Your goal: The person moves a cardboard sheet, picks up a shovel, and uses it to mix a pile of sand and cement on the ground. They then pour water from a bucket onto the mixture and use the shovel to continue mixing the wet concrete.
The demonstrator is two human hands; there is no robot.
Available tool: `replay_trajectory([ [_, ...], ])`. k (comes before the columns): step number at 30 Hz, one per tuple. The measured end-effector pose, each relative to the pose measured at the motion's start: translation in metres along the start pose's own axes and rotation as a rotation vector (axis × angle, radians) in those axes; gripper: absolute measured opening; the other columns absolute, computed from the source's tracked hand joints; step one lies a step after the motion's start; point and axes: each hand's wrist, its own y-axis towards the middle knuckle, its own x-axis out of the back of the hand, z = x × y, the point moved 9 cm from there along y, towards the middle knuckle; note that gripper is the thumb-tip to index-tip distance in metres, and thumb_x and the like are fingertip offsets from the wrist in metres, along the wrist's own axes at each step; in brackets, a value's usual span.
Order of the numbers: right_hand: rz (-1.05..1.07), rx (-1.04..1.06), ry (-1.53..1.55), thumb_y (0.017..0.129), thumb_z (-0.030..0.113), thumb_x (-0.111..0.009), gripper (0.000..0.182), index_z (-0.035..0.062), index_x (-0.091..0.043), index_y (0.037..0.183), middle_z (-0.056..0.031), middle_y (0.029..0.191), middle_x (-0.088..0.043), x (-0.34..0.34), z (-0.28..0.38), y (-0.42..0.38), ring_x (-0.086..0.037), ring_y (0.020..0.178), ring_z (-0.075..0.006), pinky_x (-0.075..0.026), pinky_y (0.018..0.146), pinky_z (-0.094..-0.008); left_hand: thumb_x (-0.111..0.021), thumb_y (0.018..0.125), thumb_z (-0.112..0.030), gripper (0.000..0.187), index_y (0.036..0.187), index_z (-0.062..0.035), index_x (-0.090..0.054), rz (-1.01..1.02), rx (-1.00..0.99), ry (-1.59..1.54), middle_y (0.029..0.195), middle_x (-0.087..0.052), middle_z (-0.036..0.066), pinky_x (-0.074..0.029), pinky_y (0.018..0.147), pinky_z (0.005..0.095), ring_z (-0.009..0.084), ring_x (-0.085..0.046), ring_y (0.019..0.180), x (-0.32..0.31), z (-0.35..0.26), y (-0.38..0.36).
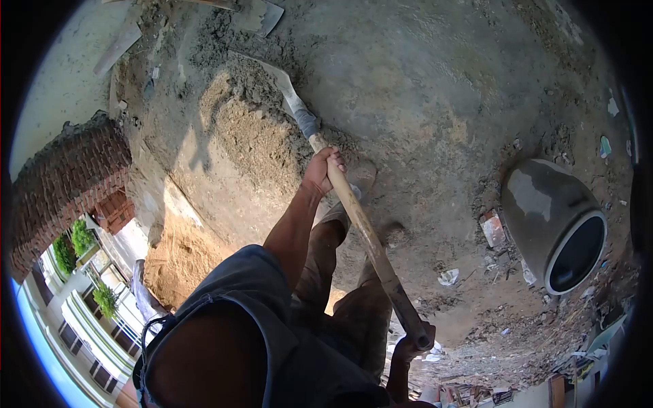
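A shovel (367, 231) with a long wooden handle slants across the middle of the view. My left hand (324, 170) is wrapped round the handle just below the metal socket. My right hand (415, 343) grips the far end of the handle, low in the view, with its fingers partly hidden. The metal blade (282, 80) lies at the edge of wet grey mortar (262, 88). Beside it is a heap of brownish sandy mix (252, 132). My legs and feet are below the handle, partly hidden by my arm and the shovel.
A large grey rounded vessel (544, 197) with a dark opening lies at the right. Near it are a broken brick (492, 228) and scattered rubble. At the left are a brick wall (75, 170) and orange sand (180, 262). A flat metal blade (258, 17) shows at the top.
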Motion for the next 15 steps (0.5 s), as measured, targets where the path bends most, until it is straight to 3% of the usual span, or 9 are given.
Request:
replay_trajectory([
  [3,0.294,0.313,0.031,0.075,0.032,-0.061,0.027,0.006,-0.055,0.071,-0.0078,0.069,-0.054,-0.045,-0.03,-0.06,-0.053,0.063,-0.0251,-0.041,0.06,-0.037,-0.044,0.085,-0.011,0.015,0.071,-0.0078,-0.044,0.35,0.038,-0.194,0.06,-0.04,-0.002,-0.039,0.05,0.0239,0.0078,-0.041,0.051,-0.011,-0.038,-0.03],
  [4,0.256,0.418,0.077,0.073,0.032,-0.062,0.024,0.009,-0.056,0.072,-0.0064,0.071,-0.054,-0.046,0.01,-0.057,-0.053,0.066,-0.0266,-0.042,0.068,-0.04,-0.043,0.085,-0.01,0.013,0.072,-0.0073,-0.043,0.426,-0.025,-0.209,0.062,-0.039,-0.002,-0.039,0.05,0.0241,0.0072,-0.041,0.051,-0.017,-0.049,-0.041],
  [5,0.259,0.403,0.077,0.073,0.032,-0.062,0.024,0.009,-0.056,0.072,-0.0064,0.071,-0.054,-0.046,0.003,-0.062,-0.053,0.066,-0.0266,-0.042,0.068,-0.04,-0.043,0.085,-0.01,0.013,0.072,-0.0073,-0.043,0.412,-0.019,-0.204,0.062,-0.039,-0.002,-0.039,0.05,0.0241,0.0072,-0.041,0.051,-0.021,-0.046,-0.048],
  [7,0.262,0.516,-0.09,0.072,0.028,-0.063,0.02,0.0099,-0.055,0.072,-0.0068,0.071,-0.054,-0.029,-0.009,-0.08,-0.053,0.068,-0.0257,-0.041,0.07,-0.0404,-0.043,0.085,-0.01,0.01,0.075,-0.0091,-0.045,0.637,-0.02,-0.296,0.06,-0.039,-0.002,-0.039,0.05,0.025,0.0079,-0.04,0.051,-0.045,-0.032,-0.073],
  [9,0.275,0.528,-0.106,0.073,0.023,-0.063,0.017,0.0088,-0.054,0.071,-0.0081,0.07,-0.053,-0.01,-0.034,-0.085,-0.053,0.07,-0.0256,-0.041,0.069,-0.0399,-0.045,0.085,-0.009,0.008,0.077,-0.009,-0.046,0.657,-0.031,-0.261,0.06,-0.038,-0.002,-0.04,0.051,0.0254,0.0081,-0.04,0.051,-0.047,-0.002,-0.084],
  [12,0.194,0.158,0.042,0.072,0.016,-0.061,0.017,0.0025,-0.051,0.068,-0.0098,0.068,-0.052,0.029,-0.099,-0.088,-0.052,0.063,-0.0267,-0.041,0.06,-0.0356,-0.048,0.083,-0.008,0.01,0.074,-0.0078,-0.045,0.41,-0.021,-0.046,0.063,-0.04,-0.001,-0.039,0.051,0.0249,0.0096,-0.042,0.052,-0.03,0.067,-0.08],
  [15,0.062,-0.13,0.022,0.074,0.015,-0.06,0.019,0.0021,-0.049,0.066,-0.0057,0.064,-0.051,0.086,-0.198,-0.107,-0.049,0.058,-0.0154,-0.037,0.051,-0.0308,-0.054,0.08,-0.008,0.011,0.072,-0.0076,-0.046,0.022,-0.021,0.211,0.06,-0.043,0.0,-0.042,0.049,0.0268,0.0128,-0.044,0.05,0.022,0.149,-0.063],
])
